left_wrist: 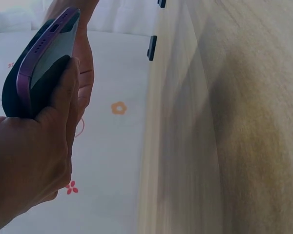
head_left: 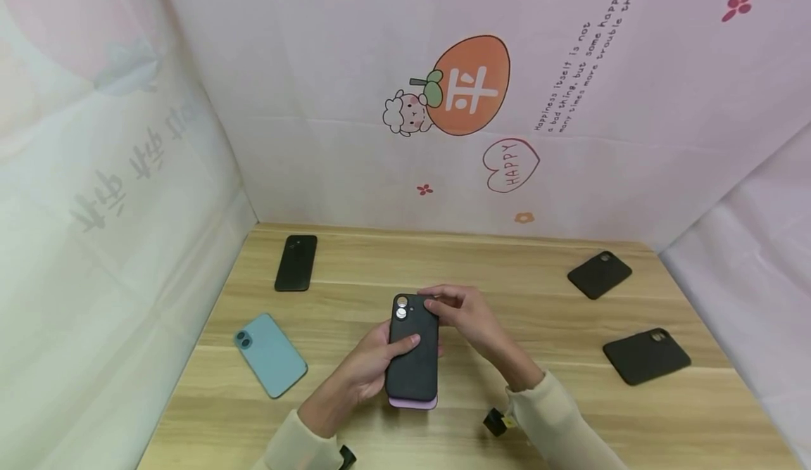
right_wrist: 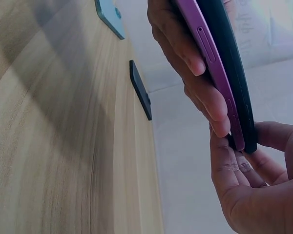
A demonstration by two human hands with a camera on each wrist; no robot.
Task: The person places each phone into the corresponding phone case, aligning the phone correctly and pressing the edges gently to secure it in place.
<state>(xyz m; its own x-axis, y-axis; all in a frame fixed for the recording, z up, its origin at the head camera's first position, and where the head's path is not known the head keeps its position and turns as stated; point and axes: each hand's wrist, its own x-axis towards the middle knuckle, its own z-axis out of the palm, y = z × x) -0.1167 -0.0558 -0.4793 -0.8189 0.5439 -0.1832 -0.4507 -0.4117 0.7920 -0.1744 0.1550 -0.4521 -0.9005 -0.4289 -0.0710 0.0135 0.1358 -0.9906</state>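
Over the table's (head_left: pixel 355 273) near middle, your left hand (head_left: pixel 372 357) curls round a black case (head_left: pixel 413 375) and the purple phone (head_left: pixel 413 404) beneath; your right hand (head_left: pixel 467 315) pinches the case's far right corner.

Back curtain (head_left: pixel 317 167): "HAPPY" in heart (head_left: pixel 510 165), "Happiness itself is not", 平 on fruit (head_left: pixel 469 84); lettering (head_left: pixel 114 185) on left curtain (head_left: pixel 95 301) likely mirrored.
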